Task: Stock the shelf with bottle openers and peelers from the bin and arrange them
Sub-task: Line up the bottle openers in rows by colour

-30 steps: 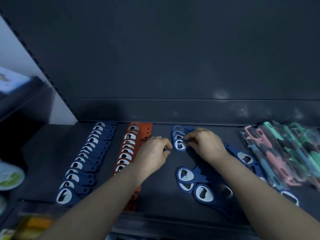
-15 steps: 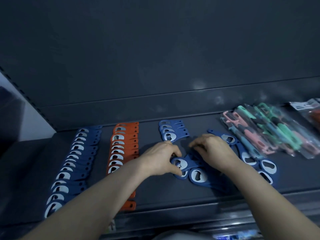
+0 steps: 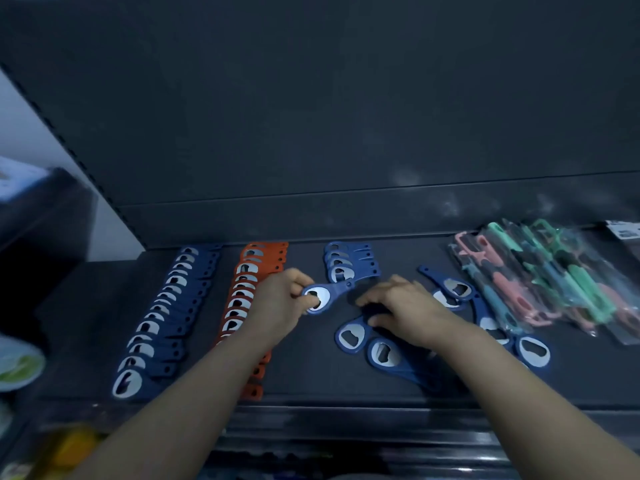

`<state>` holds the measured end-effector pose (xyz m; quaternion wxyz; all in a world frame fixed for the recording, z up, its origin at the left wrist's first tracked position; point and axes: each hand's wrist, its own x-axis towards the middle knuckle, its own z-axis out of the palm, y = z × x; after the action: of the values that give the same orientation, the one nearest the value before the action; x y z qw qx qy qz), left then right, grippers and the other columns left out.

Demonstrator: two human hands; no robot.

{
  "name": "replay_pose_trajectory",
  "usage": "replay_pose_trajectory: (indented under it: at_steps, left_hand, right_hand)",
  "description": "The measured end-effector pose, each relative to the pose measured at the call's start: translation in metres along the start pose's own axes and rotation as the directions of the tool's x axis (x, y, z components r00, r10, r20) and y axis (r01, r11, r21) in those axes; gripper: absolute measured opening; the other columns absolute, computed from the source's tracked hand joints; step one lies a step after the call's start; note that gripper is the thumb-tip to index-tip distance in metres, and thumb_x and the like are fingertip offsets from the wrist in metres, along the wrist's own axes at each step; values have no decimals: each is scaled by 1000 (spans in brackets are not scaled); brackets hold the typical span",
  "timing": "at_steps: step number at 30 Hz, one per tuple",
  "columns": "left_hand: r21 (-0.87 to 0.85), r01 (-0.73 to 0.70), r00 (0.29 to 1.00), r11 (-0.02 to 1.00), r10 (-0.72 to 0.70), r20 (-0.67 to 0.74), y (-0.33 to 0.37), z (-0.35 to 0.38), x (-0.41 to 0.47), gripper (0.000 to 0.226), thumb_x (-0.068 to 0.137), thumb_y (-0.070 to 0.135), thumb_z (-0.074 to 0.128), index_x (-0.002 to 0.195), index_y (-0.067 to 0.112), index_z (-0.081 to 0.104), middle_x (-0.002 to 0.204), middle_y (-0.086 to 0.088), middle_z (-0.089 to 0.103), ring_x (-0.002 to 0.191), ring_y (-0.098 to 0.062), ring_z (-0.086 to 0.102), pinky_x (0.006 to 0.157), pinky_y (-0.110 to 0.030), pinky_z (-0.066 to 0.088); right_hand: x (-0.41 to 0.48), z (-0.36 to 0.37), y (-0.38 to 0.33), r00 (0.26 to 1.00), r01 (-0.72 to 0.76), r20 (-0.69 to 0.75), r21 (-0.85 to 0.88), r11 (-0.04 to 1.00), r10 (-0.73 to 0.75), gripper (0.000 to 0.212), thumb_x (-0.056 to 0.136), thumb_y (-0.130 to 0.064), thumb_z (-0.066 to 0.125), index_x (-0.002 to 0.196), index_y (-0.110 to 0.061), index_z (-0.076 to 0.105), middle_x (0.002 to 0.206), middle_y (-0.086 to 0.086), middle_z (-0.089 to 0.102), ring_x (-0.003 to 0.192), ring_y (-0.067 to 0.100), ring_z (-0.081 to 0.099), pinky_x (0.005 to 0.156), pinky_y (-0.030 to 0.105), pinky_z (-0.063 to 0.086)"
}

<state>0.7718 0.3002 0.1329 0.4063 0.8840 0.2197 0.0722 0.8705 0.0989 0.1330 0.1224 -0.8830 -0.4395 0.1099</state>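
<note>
Up since the last frame, my left hand [image 3: 282, 301] pinches one blue opener [image 3: 325, 295] just before the short blue row [image 3: 349, 263]; my right hand [image 3: 408, 308] lies over loose openers [image 3: 382, 353] on the shelf [image 3: 304, 370]; I cannot tell its grip.

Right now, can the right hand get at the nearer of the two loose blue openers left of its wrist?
Probably yes. The right hand rests just beyond that loose opener, whose metal head is uncovered; only its handle runs under the forearm.
</note>
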Motion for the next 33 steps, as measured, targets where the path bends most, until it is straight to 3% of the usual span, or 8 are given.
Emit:
replay_pose_trajectory:
  at_steps: [3, 7, 12, 16, 20, 24, 28, 33]
  left_hand:
    - [42, -36, 999, 998, 36, 4, 0, 10, 4, 20, 75, 15, 75, 93, 21, 70, 78, 6, 71, 73, -8, 67, 72, -24, 51]
    - [12, -91, 996, 996, 91, -2, 9, 28, 18, 28, 74, 14, 78, 101, 22, 73, 83, 4, 69, 76, -7, 64, 74, -18, 49]
    - [6, -89, 995, 996, 90, -40, 14, 41, 35, 32, 68, 10, 82, 98, 17, 72, 76, 2, 64, 67, -12, 60, 69, -18, 48]
    - [15, -78, 994, 997, 79, -73, 7, 38, 44, 34, 68, 13, 85, 95, 16, 64, 75, 8, 60, 65, -2, 56, 65, -11, 46]
    - [49, -86, 992, 995, 90, -91, 2, 34, 51, 26, 75, 11, 80, 98, 12, 66, 75, 7, 61, 68, -6, 59, 64, -10, 46]
    - [31, -99, 989, 995, 102, -106, -1, 32, 52, 15, 82, 11, 73, 96, 12, 68, 78, 5, 65, 76, -10, 63, 71, -15, 48]
    - [79, -120, 984, 990, 129, -123, -4, 27, 50, 12, 87, 9, 66, 98, 13, 67, 84, 4, 67, 79, -9, 62, 74, -17, 47]
    - [145, -183, 973, 972, 201, -115, -2, 23, 44, 16, 87, 5, 62, 101, 12, 67, 92, 2, 68, 83, -10, 63, 80, -25, 53]
  right_hand:
    - [3, -4, -1, 999, 22, 44, -110, 994, -17, 33, 85, -36, 66, 117, -38, 59, 121, -14, 53, 118, 12, 37, 89, 35, 29]
    - [-2, -11, 8, 994, -34, 95, -107, 994, 44, 30, 81, -37, 70, 108, -33, 58, 115, -10, 54, 114, 14, 39, 94, 38, 31]
    - [-4, -10, 16, 996, -91, -13, -8, 996, 90, 21, 82, -33, 69, 99, -31, 56, 103, -10, 64, 106, 17, 55, 88, 35, 37]
    - [5, -5, 14, 986, -142, -54, 207, 968, 157, 22, 77, -29, 75, 96, -31, 64, 88, -16, 66, 93, 11, 62, 81, 28, 47]
    - [23, -6, 7, 987, -134, -69, 171, 976, 148, 27, 82, -32, 71, 109, -36, 65, 103, -12, 65, 101, 13, 59, 79, 25, 42]
    - [36, -7, 3, 990, -125, -53, 54, 991, 128, 36, 87, -37, 63, 122, -42, 60, 115, -5, 55, 113, 19, 53, 88, 28, 40]
    - [40, -7, 0, 980, -161, -122, -7, 987, 159, 46, 87, -39, 62, 131, -42, 52, 123, -6, 51, 117, 19, 52, 87, 30, 41]
    - [43, -5, 0, 982, -140, -136, -48, 989, 132, 37, 82, -42, 68, 119, -44, 61, 126, -12, 52, 119, 15, 42, 94, 30, 34]
